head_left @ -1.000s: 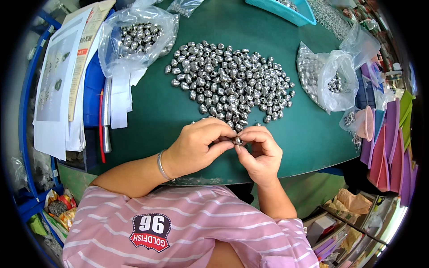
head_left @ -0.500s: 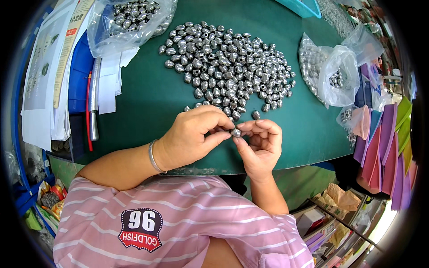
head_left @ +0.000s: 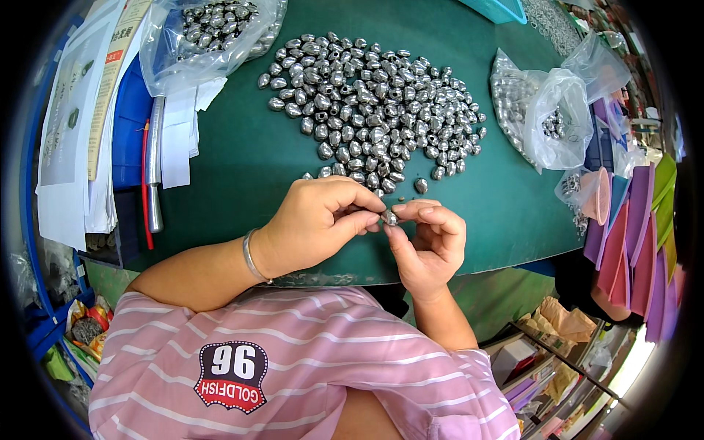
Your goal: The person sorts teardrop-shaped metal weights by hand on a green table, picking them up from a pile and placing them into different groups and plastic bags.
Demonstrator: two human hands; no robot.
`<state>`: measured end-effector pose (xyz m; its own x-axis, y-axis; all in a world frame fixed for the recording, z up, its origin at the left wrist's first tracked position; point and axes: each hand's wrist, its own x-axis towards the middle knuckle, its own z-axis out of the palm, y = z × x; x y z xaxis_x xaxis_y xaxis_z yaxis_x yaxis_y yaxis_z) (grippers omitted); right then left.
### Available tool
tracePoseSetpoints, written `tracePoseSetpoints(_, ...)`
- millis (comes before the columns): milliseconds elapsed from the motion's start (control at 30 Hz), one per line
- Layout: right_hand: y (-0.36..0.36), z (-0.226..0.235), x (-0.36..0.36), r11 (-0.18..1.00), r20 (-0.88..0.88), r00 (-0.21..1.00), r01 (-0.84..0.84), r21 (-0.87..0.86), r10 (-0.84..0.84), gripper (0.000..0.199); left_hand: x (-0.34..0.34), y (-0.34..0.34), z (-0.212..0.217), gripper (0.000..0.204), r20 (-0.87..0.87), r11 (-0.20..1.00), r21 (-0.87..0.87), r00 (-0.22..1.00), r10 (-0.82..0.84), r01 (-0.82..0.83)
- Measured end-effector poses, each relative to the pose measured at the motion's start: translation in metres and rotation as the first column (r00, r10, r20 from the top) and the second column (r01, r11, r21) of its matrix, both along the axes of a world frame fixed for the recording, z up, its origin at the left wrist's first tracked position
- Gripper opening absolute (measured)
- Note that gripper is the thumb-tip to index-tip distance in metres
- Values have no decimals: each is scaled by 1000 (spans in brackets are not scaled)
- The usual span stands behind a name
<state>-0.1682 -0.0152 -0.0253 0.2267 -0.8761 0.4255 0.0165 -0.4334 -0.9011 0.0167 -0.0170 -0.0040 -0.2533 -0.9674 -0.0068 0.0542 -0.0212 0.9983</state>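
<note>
A shiny silver metal bead (head_left: pixel 390 218), faceted and with a rounded oval shape, is between my hands over the near part of the table. My right hand (head_left: pixel 433 246) pinches it between thumb and fingertips. My left hand (head_left: pixel 315 216), a bangle on its wrist, has thumb and forefinger closed at the bead's left side; whether they grip a small part there is hidden. Just beyond my fingers lies a single loose bead (head_left: pixel 421 185), with tiny dark specks near it. A large pile of similar beads (head_left: pixel 381 110) spreads behind, some with holes showing.
The green tabletop (head_left: pixel 227 161) carries a plastic bag of beads (head_left: pixel 271 29) at back left and another bag (head_left: pixel 506 110) at right. Papers (head_left: pixel 73 147), a red stick (head_left: pixel 146 183) and a metal rod (head_left: pixel 154 169) lie left. Coloured sheets (head_left: pixel 631 242) stand at right; a blue tray (head_left: pixel 499 9) is behind.
Both hands stay together at the bead, which has shifted and turned slightly between the fingertips. My right fingers have moved a little. The view has shifted slightly; the pile looks unchanged.
</note>
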Motion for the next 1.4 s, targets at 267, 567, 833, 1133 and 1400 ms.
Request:
tracePoseSetpoints(267,-3,18,2,984,-149,983,86,-155,-109,23,5,-7,12,18,-365,830,517,931,-9,211)
tracePoseSetpoints(567,-33,16,-16,935,-687,636,196,-296,-351,24,9,-7,10,17,-403,842,493,915,-1,218)
tracePoseSetpoints(833,-14,10,-6,993,-137,984,114,-31,-117,42,3,0,4,17,-219,939,329,975,-34,106)
tracePoseSetpoints(1133,-6,5,2,996,-41,998,44,-72,-47,51,3,0,4,10,-84,967,247,996,-43,63)
tracePoseSetpoints(1400,-6,6,4,983,-103,991,69,-169,-87,50,1,1,1,10,-80,978,201,996,-37,52)
